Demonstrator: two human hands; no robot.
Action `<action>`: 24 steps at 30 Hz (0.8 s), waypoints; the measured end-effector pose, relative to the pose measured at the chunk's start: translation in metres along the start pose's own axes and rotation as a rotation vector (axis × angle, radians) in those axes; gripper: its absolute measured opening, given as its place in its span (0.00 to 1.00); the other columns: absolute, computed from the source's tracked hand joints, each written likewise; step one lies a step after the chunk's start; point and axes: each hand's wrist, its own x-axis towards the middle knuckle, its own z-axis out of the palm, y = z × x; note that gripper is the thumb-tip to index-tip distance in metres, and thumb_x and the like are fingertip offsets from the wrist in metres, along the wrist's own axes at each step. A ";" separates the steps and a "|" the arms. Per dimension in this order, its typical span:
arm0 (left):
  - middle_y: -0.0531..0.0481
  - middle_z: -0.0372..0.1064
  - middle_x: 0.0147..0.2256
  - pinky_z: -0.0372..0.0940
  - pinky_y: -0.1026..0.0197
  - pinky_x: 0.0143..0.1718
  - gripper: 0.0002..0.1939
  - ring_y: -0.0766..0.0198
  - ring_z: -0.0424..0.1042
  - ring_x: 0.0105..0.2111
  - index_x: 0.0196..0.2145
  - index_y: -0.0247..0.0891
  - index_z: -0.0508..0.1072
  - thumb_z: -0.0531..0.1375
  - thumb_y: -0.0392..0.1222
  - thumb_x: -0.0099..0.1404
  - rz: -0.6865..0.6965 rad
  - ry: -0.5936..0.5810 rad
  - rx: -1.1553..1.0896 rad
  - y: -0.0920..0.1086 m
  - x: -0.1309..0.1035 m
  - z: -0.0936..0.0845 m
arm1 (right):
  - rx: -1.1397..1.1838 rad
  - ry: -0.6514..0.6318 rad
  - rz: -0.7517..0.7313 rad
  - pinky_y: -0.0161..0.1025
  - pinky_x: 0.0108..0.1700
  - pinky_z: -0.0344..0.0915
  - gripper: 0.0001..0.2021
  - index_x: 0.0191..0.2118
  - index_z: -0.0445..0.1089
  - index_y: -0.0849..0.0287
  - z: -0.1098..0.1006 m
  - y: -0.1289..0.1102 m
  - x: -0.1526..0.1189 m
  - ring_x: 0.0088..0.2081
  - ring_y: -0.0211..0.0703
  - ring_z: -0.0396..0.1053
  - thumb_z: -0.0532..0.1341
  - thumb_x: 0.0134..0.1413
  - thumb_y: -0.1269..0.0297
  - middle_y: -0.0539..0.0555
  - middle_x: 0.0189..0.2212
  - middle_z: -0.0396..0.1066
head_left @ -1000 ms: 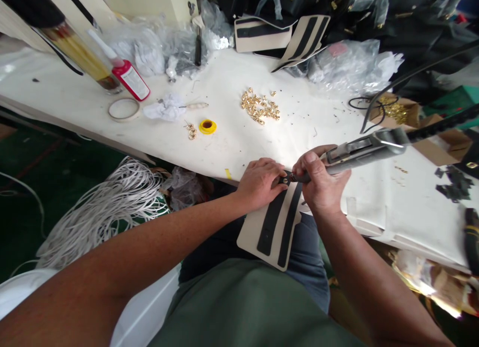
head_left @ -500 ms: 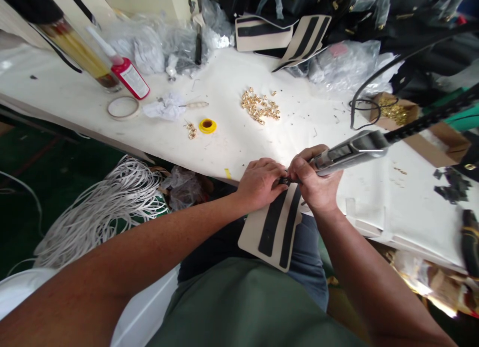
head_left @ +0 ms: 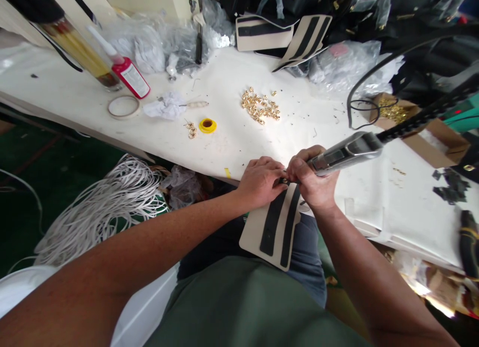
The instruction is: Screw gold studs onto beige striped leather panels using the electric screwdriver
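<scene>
My right hand (head_left: 315,179) is closed around a silver-grey corded electric screwdriver (head_left: 346,153), which slants down to the left. Its tip is hidden among my fingers at the table's front edge. Close beside it, my left hand (head_left: 262,181) has thumb and fingers pinched at the upper end of a beige panel with two black strips (head_left: 270,237). A small dark piece shows between the fingertips, too small to name. The panel hangs over the edge onto my lap. Beyond my hands lies a pile of small gold metal fittings (head_left: 260,106).
A yellow spool (head_left: 207,126), a tape roll (head_left: 123,107) and a red bottle (head_left: 130,77) stand on the left. More striped panels (head_left: 307,40) lie at the back. At right are a cardboard box (head_left: 394,112) of gold pieces and the screwdriver's cable (head_left: 430,110). White cords (head_left: 108,212) hang below left.
The screwdriver and my right hand have shifted very slightly to the left, and the cable has swayed. My left hand and the panel stay nearly in place.
</scene>
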 end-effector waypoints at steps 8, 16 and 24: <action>0.52 0.75 0.51 0.59 0.46 0.54 0.09 0.52 0.66 0.55 0.44 0.47 0.79 0.65 0.45 0.65 -0.006 0.002 -0.033 0.001 0.000 -0.001 | 0.096 0.062 -0.046 0.34 0.21 0.61 0.11 0.26 0.62 0.55 0.005 0.004 0.001 0.16 0.34 0.62 0.66 0.53 0.65 0.41 0.16 0.62; 0.51 0.75 0.48 0.61 0.46 0.53 0.10 0.51 0.66 0.55 0.43 0.46 0.78 0.66 0.46 0.64 -0.019 -0.001 0.010 0.002 -0.002 -0.002 | 0.040 0.069 0.024 0.35 0.25 0.62 0.13 0.26 0.61 0.55 0.006 -0.002 -0.004 0.21 0.35 0.61 0.66 0.52 0.62 0.43 0.20 0.63; 0.50 0.76 0.50 0.64 0.46 0.51 0.15 0.48 0.70 0.52 0.47 0.48 0.78 0.67 0.42 0.61 -0.077 0.062 0.014 -0.001 -0.002 0.000 | 0.023 -0.034 0.095 0.35 0.24 0.57 0.22 0.23 0.59 0.56 0.018 -0.008 0.005 0.23 0.35 0.54 0.70 0.46 0.49 0.44 0.19 0.57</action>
